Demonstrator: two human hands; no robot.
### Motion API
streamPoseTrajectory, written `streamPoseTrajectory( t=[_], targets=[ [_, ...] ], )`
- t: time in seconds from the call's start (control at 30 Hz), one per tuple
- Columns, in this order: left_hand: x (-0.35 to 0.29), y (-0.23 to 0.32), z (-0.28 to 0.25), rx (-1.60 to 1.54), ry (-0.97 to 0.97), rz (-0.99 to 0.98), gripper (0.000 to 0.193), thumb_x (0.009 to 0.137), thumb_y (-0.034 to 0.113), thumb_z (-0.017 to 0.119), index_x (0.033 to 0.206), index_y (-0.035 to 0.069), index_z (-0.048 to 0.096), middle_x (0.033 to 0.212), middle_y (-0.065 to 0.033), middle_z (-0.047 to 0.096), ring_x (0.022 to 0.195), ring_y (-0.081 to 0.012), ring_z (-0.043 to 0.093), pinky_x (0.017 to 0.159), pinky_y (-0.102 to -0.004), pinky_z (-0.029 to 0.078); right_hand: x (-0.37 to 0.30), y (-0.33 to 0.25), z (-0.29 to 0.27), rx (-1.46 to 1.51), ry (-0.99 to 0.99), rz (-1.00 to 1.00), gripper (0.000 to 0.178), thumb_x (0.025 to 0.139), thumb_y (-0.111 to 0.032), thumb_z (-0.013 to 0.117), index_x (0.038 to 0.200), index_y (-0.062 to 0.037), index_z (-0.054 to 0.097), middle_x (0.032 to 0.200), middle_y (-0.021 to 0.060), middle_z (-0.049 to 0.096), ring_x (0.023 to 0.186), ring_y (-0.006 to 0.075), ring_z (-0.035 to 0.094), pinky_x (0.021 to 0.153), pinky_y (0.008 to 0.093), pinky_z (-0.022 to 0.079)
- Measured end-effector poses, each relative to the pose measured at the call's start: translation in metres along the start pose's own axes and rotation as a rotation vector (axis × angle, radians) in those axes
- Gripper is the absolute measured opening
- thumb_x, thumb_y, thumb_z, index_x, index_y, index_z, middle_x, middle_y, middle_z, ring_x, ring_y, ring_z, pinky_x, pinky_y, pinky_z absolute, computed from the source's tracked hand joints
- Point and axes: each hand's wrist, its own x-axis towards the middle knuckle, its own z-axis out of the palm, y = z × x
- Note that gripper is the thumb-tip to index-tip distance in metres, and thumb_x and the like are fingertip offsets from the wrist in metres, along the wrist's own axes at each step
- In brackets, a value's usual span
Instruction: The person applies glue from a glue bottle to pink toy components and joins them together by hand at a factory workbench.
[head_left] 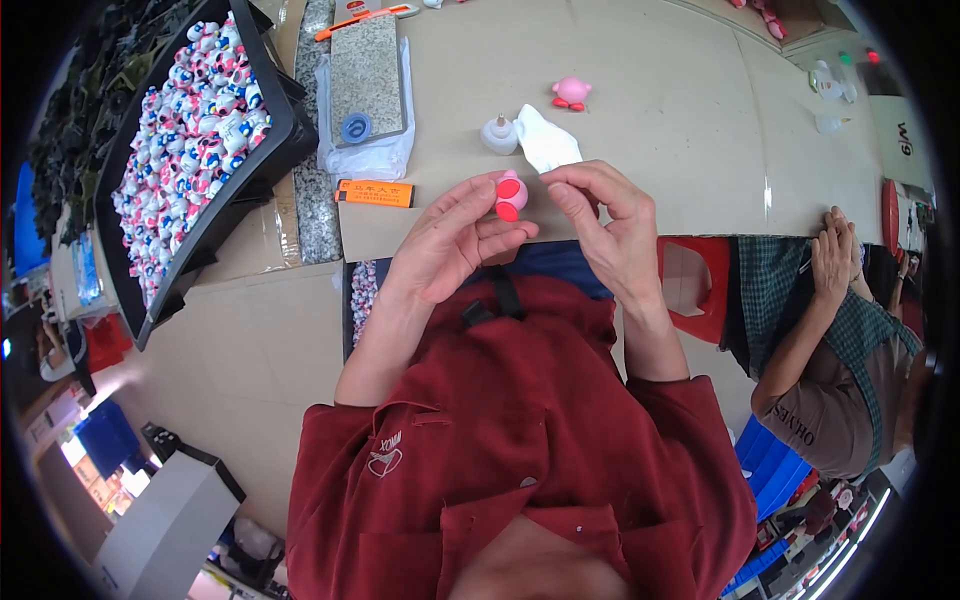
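Left hand [440, 240] here, palm turned up, thumb and fingers in a pinch, lower fingers stretched inward; opposite, the right hand [625, 230] arches, forefinger bent above the thumb, wrists well apart, both forearms [385, 345] bare

My dark red shirt [580, 420] has loose short sleeves [700, 425], an open collar [475, 525], a pale round button [527, 482] and a white emblem [384, 459] on the left. A black strap [508, 294] shows at its far edge. Both hands [441, 240] are bare.
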Motion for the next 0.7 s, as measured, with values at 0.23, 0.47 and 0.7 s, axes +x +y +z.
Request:
streamPoseTrajectory(
  t=[0.23, 0.47, 0.7],
  targets=[
    [0.000, -0.004, -0.005, 0.066, -0.024, 0.000, 0.036, 0.092, 0.020, 0.051, 0.122, 0.002, 0.045, 0.106, -0.0105, 0.059, 0.092, -0.0206, 0.063, 0.075, -0.0280, 0.054, -0.002, 0.001, 0.005, 0.119, -0.081, 0.071, 0.015, 0.081, -0.006, 0.063, 0.095, -0.0008, 0.064, 0.082, 0.0049, 0.062, 0.064, 0.0088, 0.054, 0.057, 0.0220, 0.043],
    [-0.004, -0.007, 0.006, 0.250, 0.032, 0.115, 0.037, 0.088, 0.012, 0.057, 0.123, 0.004, 0.048, 0.104, -0.0068, 0.060, 0.089, -0.0132, 0.060, 0.072, -0.0258, 0.052, -0.004, 0.000, 0.001, 0.202, -0.172, 0.158, 0.020, 0.079, -0.006, 0.065, 0.098, 0.0001, 0.064, 0.084, 0.0034, 0.061, 0.064, 0.0050, 0.052, 0.056, 0.0197, 0.042],
    [-0.006, -0.010, 0.001, 0.461, -0.019, 0.242, 0.043, 0.083, 0.002, 0.061, 0.124, 0.005, 0.049, 0.101, -0.0050, 0.061, 0.085, -0.0099, 0.059, 0.073, -0.0258, 0.052, -0.003, 0.000, 0.000, 0.174, -0.207, 0.149, 0.018, 0.080, -0.006, 0.064, 0.098, -0.0012, 0.064, 0.085, 0.0044, 0.061, 0.068, 0.0071, 0.055, 0.060, 0.0212, 0.045]
  ],
)
